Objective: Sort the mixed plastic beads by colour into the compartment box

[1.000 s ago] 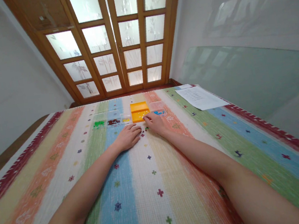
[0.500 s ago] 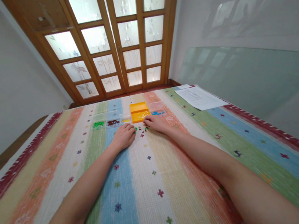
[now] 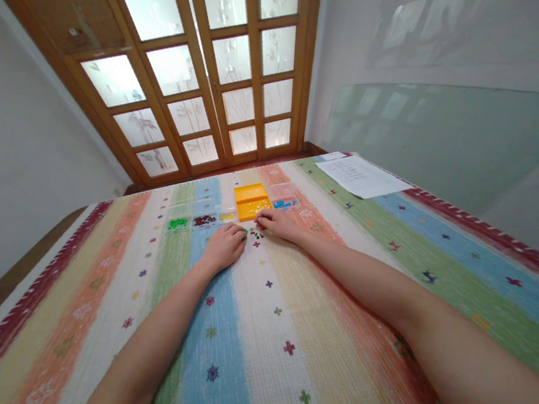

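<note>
My left hand (image 3: 225, 245) rests on the cloth with its fingers curled together. A small green piece (image 3: 246, 232) shows right at its fingertips. Opposite it, my right hand (image 3: 276, 224) is in a pinch just in front of the yellow box (image 3: 251, 198); whatever is between the fingertips is too small to make out. Several tiny dark and green pieces (image 3: 258, 235) lie on the cloth between both hands. White pieces lie in the open yellow box, near the right fingers.
Clear boxes hold green pieces (image 3: 178, 223), dark red pieces (image 3: 204, 220), yellow pieces (image 3: 226, 217) and blue pieces (image 3: 284, 204). A printed sheet (image 3: 363, 175) lies at the far right of the striped tablecloth (image 3: 263, 336). Behind the table are wood-framed glass doors (image 3: 211, 90).
My right hand has shifted slightly left, toward the left hand. The left hand has moved slightly right. Some small pieces between them sit differently.
</note>
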### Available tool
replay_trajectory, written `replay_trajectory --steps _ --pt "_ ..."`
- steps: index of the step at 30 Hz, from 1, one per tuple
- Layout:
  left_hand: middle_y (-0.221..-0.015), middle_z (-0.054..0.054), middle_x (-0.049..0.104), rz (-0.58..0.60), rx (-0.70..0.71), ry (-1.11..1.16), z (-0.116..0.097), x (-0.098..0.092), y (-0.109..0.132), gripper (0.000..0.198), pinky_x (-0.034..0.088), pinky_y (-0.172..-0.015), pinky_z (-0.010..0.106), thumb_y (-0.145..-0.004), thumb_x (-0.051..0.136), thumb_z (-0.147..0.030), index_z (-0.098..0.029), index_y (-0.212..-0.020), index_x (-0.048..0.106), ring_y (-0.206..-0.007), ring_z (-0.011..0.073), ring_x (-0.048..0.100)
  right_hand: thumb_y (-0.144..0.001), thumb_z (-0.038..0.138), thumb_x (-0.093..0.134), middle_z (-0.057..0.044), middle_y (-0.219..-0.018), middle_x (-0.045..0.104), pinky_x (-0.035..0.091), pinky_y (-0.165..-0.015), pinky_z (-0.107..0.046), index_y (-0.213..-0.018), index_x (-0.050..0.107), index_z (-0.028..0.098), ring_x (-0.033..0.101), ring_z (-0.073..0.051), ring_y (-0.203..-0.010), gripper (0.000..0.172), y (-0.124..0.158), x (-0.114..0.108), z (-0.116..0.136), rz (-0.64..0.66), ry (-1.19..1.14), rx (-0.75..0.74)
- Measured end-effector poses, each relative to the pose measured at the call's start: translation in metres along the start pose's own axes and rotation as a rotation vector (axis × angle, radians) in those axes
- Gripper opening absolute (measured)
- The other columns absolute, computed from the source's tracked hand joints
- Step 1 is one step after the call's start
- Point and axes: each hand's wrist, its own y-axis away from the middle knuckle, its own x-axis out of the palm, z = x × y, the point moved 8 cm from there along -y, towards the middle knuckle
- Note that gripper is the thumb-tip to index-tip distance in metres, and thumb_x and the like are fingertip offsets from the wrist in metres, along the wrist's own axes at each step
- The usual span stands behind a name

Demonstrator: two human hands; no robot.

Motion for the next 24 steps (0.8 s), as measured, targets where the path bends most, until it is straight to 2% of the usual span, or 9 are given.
replay_trajectory --steps 4,6,9,12,15,17,19,24 --pt "-0.121 0.009 0.068 0.010 0.034 0.021 -0.006 -0.001 -0.001 0.029 0.044 -0.110 0.044 -0.099 0.047 -0.026 -0.022 -0.118 0.069 -0.121 0.0247 0.056 -0.092 0.027 0.055 -0.002 -0.091 0.075 0.049 -0.080 -0.027 -0.092 0.074 0.019 0.066 -0.016 -0.082 0.021 0.002 0.012 0.005 0.093 -0.138 -0.023" --pt "-0.122 0.009 0.068 0.015 0.045 0.030 -0.009 -0.003 -0.001 0.030 0.044 -0.110 0.044 -0.101 0.046 -0.027 -0.022 -0.118 0.069 -0.121 0.0245 0.056 -0.092 0.029 0.053 -0.002 -0.091 0.075 0.050 -0.079 -0.027 -0.092 0.073 0.019 0.066 -0.016 -0.082 0.022 0.001 0.015 0.004 0.089 -0.206 -0.004" --pt "-0.127 0.009 0.067 0.034 0.063 0.039 -0.014 -0.005 -0.002 0.033 0.042 -0.112 0.044 -0.103 0.044 -0.032 -0.023 -0.125 0.067 -0.124 0.0245 0.055 -0.093 0.030 0.051 -0.002 -0.087 0.072 0.050 -0.077 -0.026 -0.085 0.070 0.019 0.065 -0.016 -0.081 0.023 -0.002 0.006 -0.004 -0.042 -0.206 0.026" --pt "-0.145 0.009 0.058 0.077 0.105 0.034 -0.023 0.001 -0.001 0.044 0.035 -0.119 0.045 -0.104 0.043 -0.042 -0.024 -0.142 0.057 -0.138 0.0258 0.047 -0.093 0.030 0.051 -0.002 -0.083 0.071 0.049 -0.074 -0.027 -0.085 0.068 0.019 0.065 -0.016 -0.078 0.022 -0.005 -0.008 -0.016 -0.169 -0.194 0.064" --pt "-0.161 0.008 0.044 0.151 0.141 0.022 -0.031 0.015 0.001 0.056 0.026 -0.123 0.045 -0.105 0.038 -0.050 -0.025 -0.155 0.042 -0.151 0.0266 0.033 -0.093 0.030 0.051 -0.002 -0.082 0.071 0.048 -0.073 -0.027 -0.086 0.068 0.020 0.065 -0.017 -0.077 0.021 -0.004 -0.016 -0.021 -0.215 -0.165 0.099" --pt "-0.164 0.008 0.039 0.187 0.148 0.020 -0.035 0.022 0.002 0.059 0.024 -0.123 0.046 -0.105 0.035 -0.053 -0.026 -0.158 0.038 -0.154 0.0270 0.029 -0.093 0.029 0.051 -0.002 -0.082 0.072 0.047 -0.073 -0.028 -0.085 0.068 0.020 0.065 -0.017 -0.078 0.021 -0.003 -0.018 -0.019 -0.219 -0.130 0.106" --pt "-0.164 0.008 0.039 0.187 0.136 0.023 -0.036 0.025 0.002 0.059 0.024 -0.122 0.047 -0.105 0.034 -0.053 -0.025 -0.158 0.039 -0.152 0.0277 0.032 -0.093 0.028 0.051 -0.002 -0.082 0.072 0.047 -0.075 -0.028 -0.084 0.068 0.020 0.065 -0.017 -0.079 0.021 -0.002 -0.018 -0.016 -0.215 -0.099 0.102" --pt "-0.151 0.009 0.054 0.121 0.112 0.048 -0.037 0.014 -0.003 0.050 0.031 -0.119 0.045 -0.105 0.039 -0.046 -0.024 -0.147 0.052 -0.139 0.0266 0.048 -0.092 0.027 0.052 -0.002 -0.081 0.072 0.046 -0.075 -0.028 -0.085 0.069 0.020 0.064 -0.017 -0.078 0.020 -0.001 -0.017 -0.012 -0.218 -0.087 0.110"
